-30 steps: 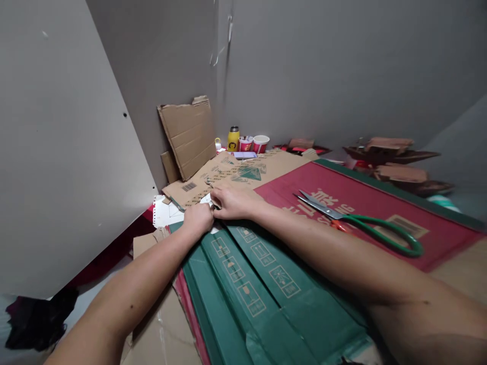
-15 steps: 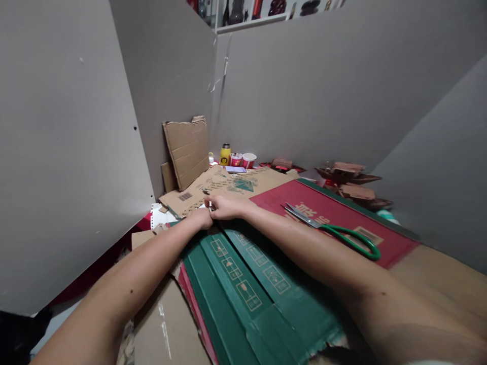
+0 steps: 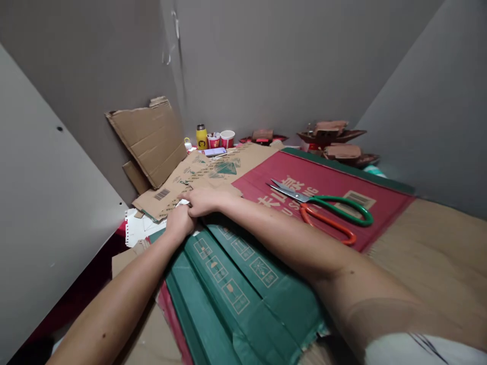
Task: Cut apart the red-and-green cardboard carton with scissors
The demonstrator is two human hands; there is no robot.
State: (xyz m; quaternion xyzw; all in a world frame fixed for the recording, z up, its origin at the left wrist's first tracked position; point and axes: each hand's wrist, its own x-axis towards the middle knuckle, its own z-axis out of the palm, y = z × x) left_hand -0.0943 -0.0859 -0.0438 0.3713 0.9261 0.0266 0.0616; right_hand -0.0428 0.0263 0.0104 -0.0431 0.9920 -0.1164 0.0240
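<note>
My left hand [image 3: 180, 220] is closed at the far end of the green cardboard [image 3: 216, 268]. Touching it from the right, my right hand [image 3: 203, 201] has its fingers curled over the same spot. A small white piece [image 3: 183, 202] shows between the hands; what each one grips is too small to make out. Right of my right forearm, scissors [image 3: 300, 195] with one green and one orange handle lie partly open on the red cardboard [image 3: 274, 172]. Brown printed cardboard [image 3: 213, 177] lies just beyond my hands.
A folded brown cardboard piece [image 3: 152, 142] leans on the left wall. At the back stand a yellow bottle [image 3: 201, 137], paper cups [image 3: 227, 139], a phone [image 3: 214, 151] and model boats [image 3: 331, 134]. White paper [image 3: 139, 225] lies at left.
The view has turned right and down, so things sit farther left and more of the scissors shows, including the orange handle. My hands remain together at the cardboard's far end.
</note>
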